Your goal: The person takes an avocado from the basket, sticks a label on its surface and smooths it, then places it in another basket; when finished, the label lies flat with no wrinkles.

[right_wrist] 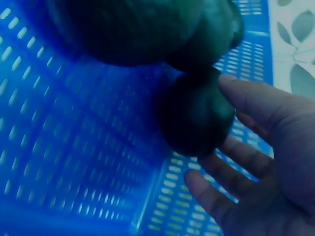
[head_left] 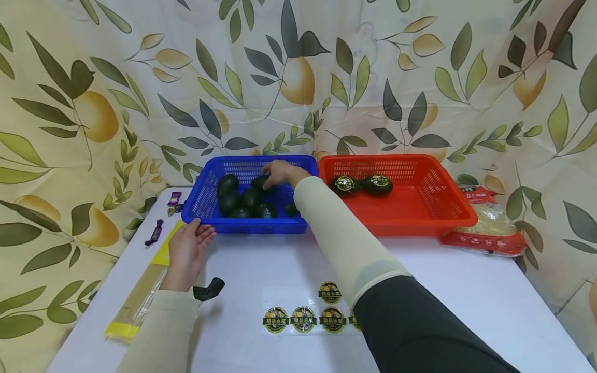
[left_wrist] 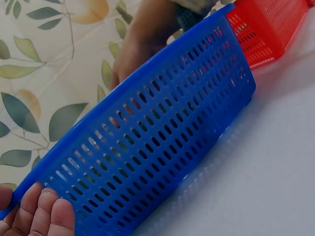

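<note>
My right hand (head_left: pixel 282 173) reaches into the blue basket (head_left: pixel 254 226). Its thumb and fingers lie on either side of a dark green avocado (right_wrist: pixel 197 115), the thumb tip against its upper end in the right wrist view. Several more avocados (head_left: pixel 228 202) are gathered in the basket's left and middle part. My left hand (head_left: pixel 186 251) is at the basket's front left corner, thumb at the rim and fingers loosely bent. In the left wrist view its fingertips (left_wrist: pixel 61 214) overlap the outer wall just below the rim.
Beside it, a red basket (head_left: pixel 410 228) holds two labelled avocados (head_left: pixel 361 185). A sheet of round stickers (head_left: pixel 303 318) lies in front. At left are a yellow-edged clear bag (head_left: pixel 135 295) and small purple wrapped sweets (head_left: pixel 155 232); at right, a red-and-clear package (head_left: pixel 489 228).
</note>
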`<state>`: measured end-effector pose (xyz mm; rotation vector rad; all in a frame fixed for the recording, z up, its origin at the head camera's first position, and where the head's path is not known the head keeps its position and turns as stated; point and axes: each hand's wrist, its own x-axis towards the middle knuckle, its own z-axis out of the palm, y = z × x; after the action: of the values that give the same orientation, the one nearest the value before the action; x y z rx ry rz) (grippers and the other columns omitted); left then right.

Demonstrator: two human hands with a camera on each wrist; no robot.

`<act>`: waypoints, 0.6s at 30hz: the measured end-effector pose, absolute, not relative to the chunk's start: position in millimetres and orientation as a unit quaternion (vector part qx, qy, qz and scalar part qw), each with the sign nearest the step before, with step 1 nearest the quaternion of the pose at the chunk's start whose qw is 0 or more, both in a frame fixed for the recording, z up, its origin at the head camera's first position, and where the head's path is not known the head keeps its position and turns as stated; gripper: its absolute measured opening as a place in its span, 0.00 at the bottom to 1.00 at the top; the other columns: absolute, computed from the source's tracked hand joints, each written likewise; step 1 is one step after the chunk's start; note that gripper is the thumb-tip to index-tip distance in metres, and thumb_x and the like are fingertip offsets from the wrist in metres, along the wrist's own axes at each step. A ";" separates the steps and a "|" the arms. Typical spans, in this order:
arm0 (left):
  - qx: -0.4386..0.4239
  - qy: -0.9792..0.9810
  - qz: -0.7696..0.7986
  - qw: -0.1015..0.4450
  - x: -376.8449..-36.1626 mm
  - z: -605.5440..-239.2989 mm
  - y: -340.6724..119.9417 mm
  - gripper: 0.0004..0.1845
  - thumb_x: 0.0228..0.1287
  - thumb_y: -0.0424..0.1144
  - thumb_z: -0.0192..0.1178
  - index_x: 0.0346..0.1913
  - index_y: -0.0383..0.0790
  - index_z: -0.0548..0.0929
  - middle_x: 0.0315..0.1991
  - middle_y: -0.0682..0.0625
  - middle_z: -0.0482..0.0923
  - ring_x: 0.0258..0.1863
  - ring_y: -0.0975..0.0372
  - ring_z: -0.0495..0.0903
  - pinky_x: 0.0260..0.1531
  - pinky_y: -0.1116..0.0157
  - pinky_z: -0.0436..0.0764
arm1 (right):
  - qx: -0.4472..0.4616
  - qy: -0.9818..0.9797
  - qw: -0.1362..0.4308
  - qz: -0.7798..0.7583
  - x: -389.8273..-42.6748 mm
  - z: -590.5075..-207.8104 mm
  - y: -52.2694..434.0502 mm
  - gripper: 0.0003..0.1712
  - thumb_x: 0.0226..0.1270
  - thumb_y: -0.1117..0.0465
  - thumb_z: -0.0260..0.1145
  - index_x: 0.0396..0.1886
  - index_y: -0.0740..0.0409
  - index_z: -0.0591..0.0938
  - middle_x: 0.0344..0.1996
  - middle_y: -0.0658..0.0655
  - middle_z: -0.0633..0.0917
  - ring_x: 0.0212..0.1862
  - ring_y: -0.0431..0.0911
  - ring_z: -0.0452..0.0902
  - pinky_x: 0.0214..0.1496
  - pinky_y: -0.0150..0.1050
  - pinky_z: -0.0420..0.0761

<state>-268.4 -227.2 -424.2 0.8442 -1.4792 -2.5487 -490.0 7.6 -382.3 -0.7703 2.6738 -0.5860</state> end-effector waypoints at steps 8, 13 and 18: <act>0.273 -0.498 -0.822 0.038 -270.1 -423.1 -223.8 0.09 0.83 0.47 0.50 0.53 0.46 0.71 0.45 0.50 0.80 0.49 0.60 0.83 0.53 0.68 0.86 | -0.249 0.941 0.144 -0.181 -490.3 -385.9 -6.0 0.36 0.69 0.56 0.73 0.73 0.60 0.73 0.71 0.65 0.75 0.75 0.60 0.67 0.80 0.55 0.64; 0.265 -0.501 -0.823 0.034 -269.2 -423.3 -225.2 0.09 0.83 0.46 0.49 0.54 0.46 0.71 0.45 0.51 0.80 0.50 0.60 0.83 0.53 0.68 0.86 | -0.242 0.944 0.151 -0.166 -492.2 -389.6 -10.2 0.39 0.70 0.55 0.73 0.74 0.63 0.68 0.72 0.65 0.73 0.76 0.59 0.65 0.81 0.54 0.62; 0.261 -0.504 -0.823 0.033 -267.9 -423.0 -229.4 0.09 0.83 0.46 0.49 0.53 0.45 0.71 0.43 0.51 0.81 0.51 0.59 0.83 0.53 0.68 0.86 | -0.270 0.941 0.141 -0.148 -494.2 -382.6 -9.5 0.32 0.70 0.53 0.71 0.66 0.67 0.75 0.64 0.66 0.78 0.66 0.57 0.74 0.75 0.49 0.72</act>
<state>-267.9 -229.4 -423.0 0.8016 -1.5498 -2.5317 -494.2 -9.5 -382.6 -0.7791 2.7177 -0.4263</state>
